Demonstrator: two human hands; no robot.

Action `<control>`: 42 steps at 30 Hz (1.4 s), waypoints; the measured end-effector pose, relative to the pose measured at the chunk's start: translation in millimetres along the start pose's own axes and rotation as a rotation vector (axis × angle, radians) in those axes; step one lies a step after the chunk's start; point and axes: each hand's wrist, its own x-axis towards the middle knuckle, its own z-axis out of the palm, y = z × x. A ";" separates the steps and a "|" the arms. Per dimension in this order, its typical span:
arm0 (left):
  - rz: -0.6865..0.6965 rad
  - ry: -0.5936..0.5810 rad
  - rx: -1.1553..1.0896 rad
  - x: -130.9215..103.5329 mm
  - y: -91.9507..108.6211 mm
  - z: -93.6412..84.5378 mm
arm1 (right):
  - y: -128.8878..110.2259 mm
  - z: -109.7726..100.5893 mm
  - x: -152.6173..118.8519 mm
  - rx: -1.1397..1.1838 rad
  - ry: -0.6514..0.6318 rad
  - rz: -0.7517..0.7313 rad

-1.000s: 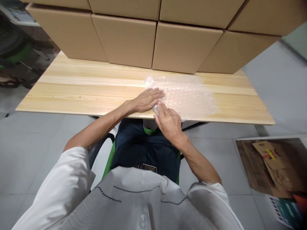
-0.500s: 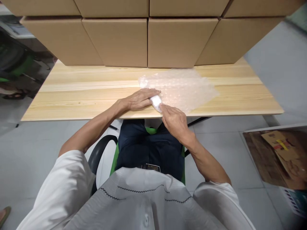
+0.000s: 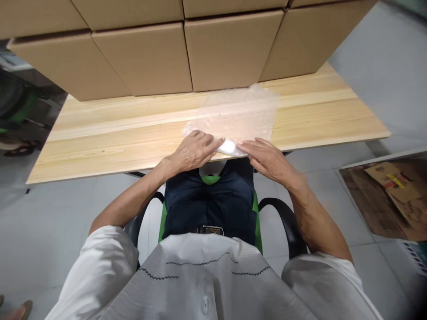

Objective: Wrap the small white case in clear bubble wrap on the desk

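Observation:
A sheet of clear bubble wrap lies on the wooden table, reaching back to the cardboard boxes. At its near edge, close to the table's front, a small white object is covered by the film. My left hand grips the rolled edge of the bubble wrap on the left of this object, thumb pointing at it. On the other side my right hand has its fingers together on the same edge. The fingertips of both hands partly hide the film.
Stacked cardboard boxes line the back of the wooden table. Flattened cardboard lies low at the right. Black chair armrests flank the lap. A person's foot shows at the lower left.
The bubble wrap has turned, its near edge now more level with the table front. My right hand has moved right and lies flatter; my left hand has drawn nearer the front edge. The view has tilted.

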 end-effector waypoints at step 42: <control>-0.032 0.138 -0.213 5.5 -27.1 18.6 | -94.8 12.2 70.5 -0.287 -0.103 0.226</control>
